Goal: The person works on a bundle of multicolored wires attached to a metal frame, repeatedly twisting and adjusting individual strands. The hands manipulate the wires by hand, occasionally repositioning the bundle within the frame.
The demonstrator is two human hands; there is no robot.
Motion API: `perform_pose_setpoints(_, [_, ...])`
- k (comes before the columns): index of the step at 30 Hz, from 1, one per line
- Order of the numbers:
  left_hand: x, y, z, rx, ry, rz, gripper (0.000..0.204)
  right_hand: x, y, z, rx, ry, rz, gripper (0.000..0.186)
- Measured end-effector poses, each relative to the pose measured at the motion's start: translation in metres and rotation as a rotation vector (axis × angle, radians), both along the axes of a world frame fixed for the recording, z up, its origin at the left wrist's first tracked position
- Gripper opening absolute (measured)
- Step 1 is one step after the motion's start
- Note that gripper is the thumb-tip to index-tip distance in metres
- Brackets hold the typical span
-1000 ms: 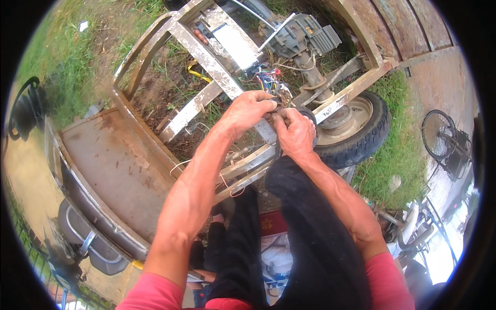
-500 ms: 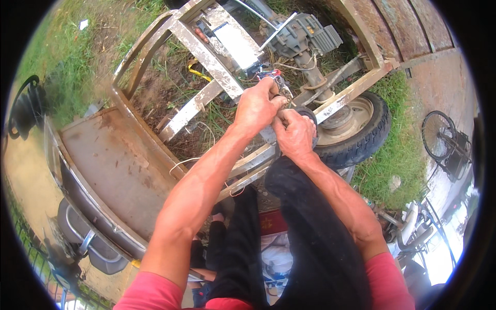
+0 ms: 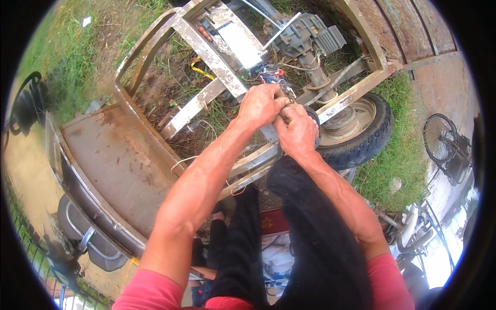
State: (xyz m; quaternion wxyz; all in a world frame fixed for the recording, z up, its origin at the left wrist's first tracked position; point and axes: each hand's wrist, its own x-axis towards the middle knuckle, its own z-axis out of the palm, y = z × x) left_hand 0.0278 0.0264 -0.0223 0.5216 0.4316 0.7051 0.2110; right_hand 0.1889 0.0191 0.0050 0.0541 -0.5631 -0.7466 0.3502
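My left hand [image 3: 261, 106] and my right hand [image 3: 298, 129] meet over the metal frame [image 3: 248, 161], fingertips touching. Both are closed in a pinch, and the fingers hide whatever small thing lies between them. Just beyond the fingertips is a tangle of coloured wires [image 3: 273, 76], red, blue and white. It leads up to a silver box [image 3: 239, 44] fixed inside the frame. To the right of my hands is a black tyre [image 3: 369, 139] on a dusty rim. A grey motor and axle housing [image 3: 307, 39] lies farther off.
A rusty metal panel [image 3: 113, 160] spans the left, with a dark seat [image 3: 103, 256] below it. A yellow strap [image 3: 201, 71] hangs inside the frame. A bicycle wheel [image 3: 439, 137] stands far right. Grass [image 3: 398, 170] borders the tyre. My dark-trousered knee [image 3: 289, 181] is beneath my right forearm.
My hands stay together at nearly the same spot, and the fingers have shifted slightly closer. The view has moved a little, so the frame and wires sit slightly lower.
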Motion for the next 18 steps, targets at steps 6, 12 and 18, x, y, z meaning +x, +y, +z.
perform_pose_setpoints(6, [-0.004,-0.015,0.001,0.076,-0.094,0.297,0.028,-0.003,0.006,0.005,-0.277,0.037,-0.225,0.024])
perform_pose_setpoints(12, [0.014,-0.058,0.004,-0.217,-0.423,0.524,0.028,0.005,0.011,-0.007,-0.386,0.07,-0.262,0.03])
perform_pose_setpoints(18, [0.02,-0.069,0.0,-0.25,-0.511,0.51,0.022,0.005,0.019,-0.001,-0.44,-0.044,-0.172,0.032])
